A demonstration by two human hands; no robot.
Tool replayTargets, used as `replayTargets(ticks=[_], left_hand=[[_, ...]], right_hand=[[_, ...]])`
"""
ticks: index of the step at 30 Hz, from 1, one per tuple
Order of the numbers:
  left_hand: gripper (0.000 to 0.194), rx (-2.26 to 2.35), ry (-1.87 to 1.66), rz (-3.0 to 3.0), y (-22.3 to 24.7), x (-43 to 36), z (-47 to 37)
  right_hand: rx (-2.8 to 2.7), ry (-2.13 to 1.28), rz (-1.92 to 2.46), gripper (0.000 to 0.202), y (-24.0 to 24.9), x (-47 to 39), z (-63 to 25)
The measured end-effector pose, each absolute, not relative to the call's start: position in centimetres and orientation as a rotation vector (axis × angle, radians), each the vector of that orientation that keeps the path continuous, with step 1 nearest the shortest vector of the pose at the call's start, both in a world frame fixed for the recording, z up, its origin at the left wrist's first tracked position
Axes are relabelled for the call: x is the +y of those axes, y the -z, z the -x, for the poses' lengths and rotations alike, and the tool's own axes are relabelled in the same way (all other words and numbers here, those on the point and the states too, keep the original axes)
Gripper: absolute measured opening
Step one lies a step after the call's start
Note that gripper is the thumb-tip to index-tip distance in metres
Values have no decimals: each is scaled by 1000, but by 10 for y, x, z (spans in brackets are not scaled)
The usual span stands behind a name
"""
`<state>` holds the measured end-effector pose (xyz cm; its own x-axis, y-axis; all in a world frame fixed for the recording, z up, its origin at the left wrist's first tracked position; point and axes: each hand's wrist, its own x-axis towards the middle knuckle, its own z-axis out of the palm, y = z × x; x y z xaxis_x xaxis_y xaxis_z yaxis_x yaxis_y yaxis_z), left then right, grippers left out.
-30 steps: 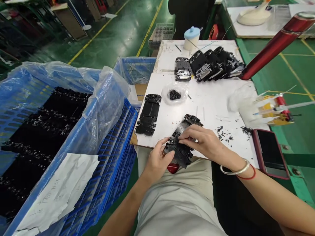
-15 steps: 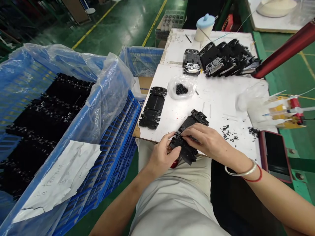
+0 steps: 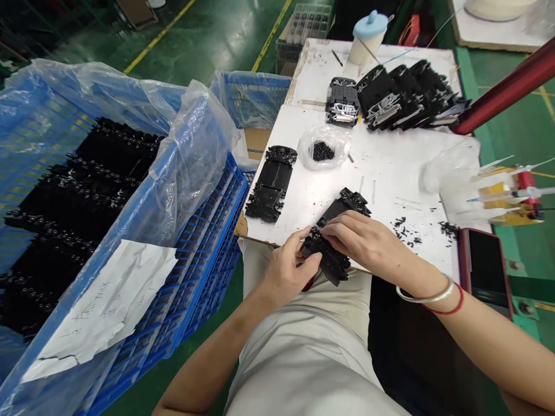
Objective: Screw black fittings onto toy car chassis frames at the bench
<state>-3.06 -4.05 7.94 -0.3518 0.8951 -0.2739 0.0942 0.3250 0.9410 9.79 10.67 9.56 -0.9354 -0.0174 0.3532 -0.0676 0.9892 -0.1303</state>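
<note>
Head view: at the near edge of the white counter, black chassis plate set diagonally, far end over the counter, near end jutting past the edge above the lap.

Versus 1.0 s ago: same plate, same diagonal lie, same two-handed hold. Right fingertips now closer to the left ones, bunched tighter. Viewpoint shifted: counter contents higher and further right in frame, less of the red post in view.

Plate look: long, flat, car-underbody outline, notched sides, moulded relief across the middle and at the far end, dull black with small glints. Partly covered by fingers.

Left hand: gripping the plate's left side, thumb on top. Right hand: thumb and fingers drawn together at the midsection; cannot tell whether pinching a small part.

Around: second plate flat to the left, clear bag of small black parts beyond. Black scraps and phone to the right. Stacked plates leaning at the back, near blue-lidded cup. Left of the counter, blue crate filled with dark parts.
</note>
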Motion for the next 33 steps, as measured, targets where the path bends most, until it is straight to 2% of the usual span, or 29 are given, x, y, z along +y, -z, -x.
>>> replayTargets(ticks=[8, 13, 18, 24, 33], left_hand=[[48, 1614, -1196, -903, -71, -42, 34], [27, 1552, -1208, -814, -71, -36, 46], [15, 1634, -1166, -641, -72, -24, 48], [26, 1560, -1146, -621, -64, -20, 47], [21, 1622, -1114, -647, -69, -17, 44]], right_hand=[[-2748, -41, -182, 12, -91, 110, -100], [-2737, -37, -192, 11, -86, 105, -101], [-2742, -11, -149, 14, -81, 98, -103], [-2718, -19, -118, 12, -81, 95, -104], [-2703, 14, -129, 11, -82, 91, -108]])
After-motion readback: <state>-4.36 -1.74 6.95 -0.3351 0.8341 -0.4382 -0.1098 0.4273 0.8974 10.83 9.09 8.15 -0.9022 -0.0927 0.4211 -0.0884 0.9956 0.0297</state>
